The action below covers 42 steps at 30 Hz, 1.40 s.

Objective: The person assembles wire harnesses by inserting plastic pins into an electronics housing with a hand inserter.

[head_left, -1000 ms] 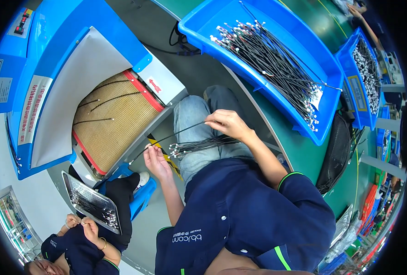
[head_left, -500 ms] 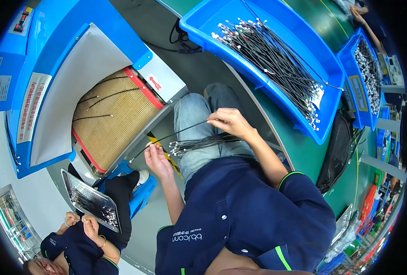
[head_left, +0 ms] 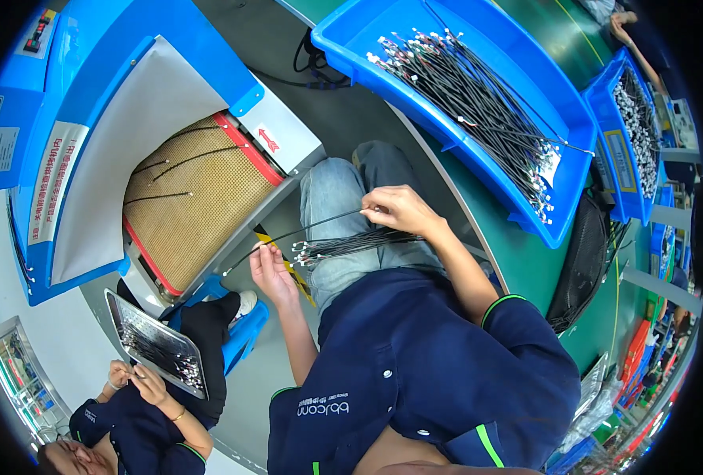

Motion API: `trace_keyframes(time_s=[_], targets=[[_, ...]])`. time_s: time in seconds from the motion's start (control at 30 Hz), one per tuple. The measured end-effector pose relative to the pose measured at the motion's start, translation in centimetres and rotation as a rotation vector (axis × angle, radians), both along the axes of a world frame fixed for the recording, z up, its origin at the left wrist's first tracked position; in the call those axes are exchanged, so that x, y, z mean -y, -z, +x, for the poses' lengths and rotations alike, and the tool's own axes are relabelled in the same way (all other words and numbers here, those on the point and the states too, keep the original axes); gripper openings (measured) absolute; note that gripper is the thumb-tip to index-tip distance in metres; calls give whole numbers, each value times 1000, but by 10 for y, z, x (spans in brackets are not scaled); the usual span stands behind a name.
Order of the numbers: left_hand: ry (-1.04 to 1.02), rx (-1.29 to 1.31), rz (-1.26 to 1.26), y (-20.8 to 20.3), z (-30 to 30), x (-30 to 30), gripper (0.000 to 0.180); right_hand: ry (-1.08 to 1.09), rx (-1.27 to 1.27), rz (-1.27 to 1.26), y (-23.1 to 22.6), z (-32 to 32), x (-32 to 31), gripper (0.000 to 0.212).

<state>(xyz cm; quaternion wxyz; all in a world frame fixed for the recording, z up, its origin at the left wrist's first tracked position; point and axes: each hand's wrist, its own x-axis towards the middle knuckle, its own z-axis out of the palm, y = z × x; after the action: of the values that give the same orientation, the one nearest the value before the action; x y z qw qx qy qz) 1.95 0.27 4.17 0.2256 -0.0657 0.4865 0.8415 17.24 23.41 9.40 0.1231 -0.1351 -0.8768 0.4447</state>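
With both hands we hold one thin black cable above our lap, slanting down to the left. Our left hand has thumb and fingertips pinched on it near its lower end; a short length with a small white plug sticks out beyond those fingertips. Our right hand pinches the upper part between thumb and forefinger, and we cannot tell how much of the other end these fingers hide. Between the hands the cable runs nearly straight, touching only the fingers. Just below it, a bundle of cables lies across our jeans, white plugs toward the left hand, its far end passing beneath the right wrist. Left of us is a mesh belt; to the right, a blue bin holds more cables.
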Motion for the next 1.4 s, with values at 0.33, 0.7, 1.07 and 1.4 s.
trace_keyframes(time_s=[0.33,0.7,1.07,1.4], targets=[[14,-9,-17,-6,-10,7,13,25,-44,177,-14,-10,-2,27],[34,18,24,-26,-56,31,15,-71,-33,265,-29,-90,62,14],[532,-298,-486,-22,-70,85,19,-22,-130,248,-42,-208,106,10],[777,-877,-819,-66,-72,118,21,53,-55,291,-44,-319,158,12]])
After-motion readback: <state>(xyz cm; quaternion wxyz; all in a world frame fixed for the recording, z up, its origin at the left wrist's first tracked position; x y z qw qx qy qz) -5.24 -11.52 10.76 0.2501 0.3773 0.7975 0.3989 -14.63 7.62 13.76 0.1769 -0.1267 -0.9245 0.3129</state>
